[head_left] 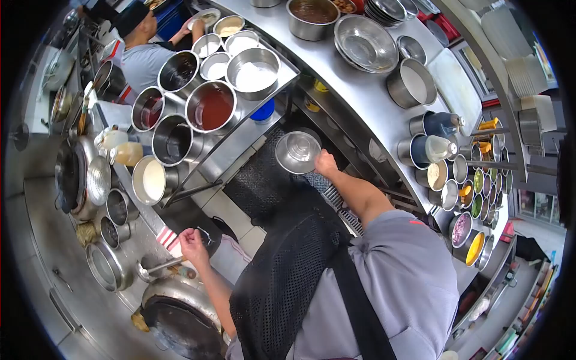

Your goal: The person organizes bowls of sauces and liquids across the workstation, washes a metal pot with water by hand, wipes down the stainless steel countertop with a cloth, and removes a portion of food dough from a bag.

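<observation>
My right hand grips the rim of a shiny metal bowl, held out in front of me above the dark floor mat. Its inside shows bare reflective metal. Over on the left, my left hand is raised with its fingers curled together; whatever is in them, if anything, is hidden. Close by it lie a ladle, whose handle end reaches toward the hand, and a red-striped white cloth. Below that hand a large dark wok sits on the stove.
Pots of dark and red sauce and white powder crowd a steel table ahead. A long steel counter on the right carries colanders, pots and small ingredient tins. Another person works at the upper left. A black mat covers the floor.
</observation>
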The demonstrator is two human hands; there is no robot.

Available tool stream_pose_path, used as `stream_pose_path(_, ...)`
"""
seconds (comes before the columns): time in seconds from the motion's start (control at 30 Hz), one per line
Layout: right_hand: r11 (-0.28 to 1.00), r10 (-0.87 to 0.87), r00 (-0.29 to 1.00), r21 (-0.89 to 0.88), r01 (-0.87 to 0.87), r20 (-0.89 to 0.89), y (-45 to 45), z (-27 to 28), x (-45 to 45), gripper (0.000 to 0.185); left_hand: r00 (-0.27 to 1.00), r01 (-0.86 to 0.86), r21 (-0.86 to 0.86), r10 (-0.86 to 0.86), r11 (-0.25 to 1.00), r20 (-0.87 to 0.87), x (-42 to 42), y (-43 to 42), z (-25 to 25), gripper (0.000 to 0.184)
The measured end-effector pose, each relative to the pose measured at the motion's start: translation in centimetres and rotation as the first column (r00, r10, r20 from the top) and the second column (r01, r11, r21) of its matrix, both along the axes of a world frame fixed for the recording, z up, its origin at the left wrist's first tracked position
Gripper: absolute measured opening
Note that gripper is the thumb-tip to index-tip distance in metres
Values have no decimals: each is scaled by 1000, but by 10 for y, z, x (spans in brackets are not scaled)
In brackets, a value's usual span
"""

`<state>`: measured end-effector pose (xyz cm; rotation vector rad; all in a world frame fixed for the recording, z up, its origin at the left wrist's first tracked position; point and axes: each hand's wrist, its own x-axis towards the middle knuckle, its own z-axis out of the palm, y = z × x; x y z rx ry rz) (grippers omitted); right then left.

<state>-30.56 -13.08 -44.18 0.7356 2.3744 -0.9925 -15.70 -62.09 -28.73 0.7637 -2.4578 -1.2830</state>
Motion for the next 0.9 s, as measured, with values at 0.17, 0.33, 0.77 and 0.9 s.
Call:
stream_pose_path(0.17, 950, -135, 985, -297, 98, -106, 54, 26, 1, 40, 975, 154, -69, -140, 986, 170, -37, 54, -16, 22)
stream_pose_path(0.33, 818, -208, 954, -573, 47, -218, 96, 117, -5, 34, 928, 238, 40, -240, 970, 285, -61, 85, -64, 37)
stream_pose_path(0.77, 267, -669, 694, -786, 558, 266, 178, 193, 1, 39, 955, 68, 12, -68, 998, 288, -46, 100, -83, 25)
stream_pose_path(0.9, -49, -737, 553, -847, 529, 388, 177, 199, -10, 59, 914, -116, 85, 73, 990, 399, 5, 92, -107, 26)
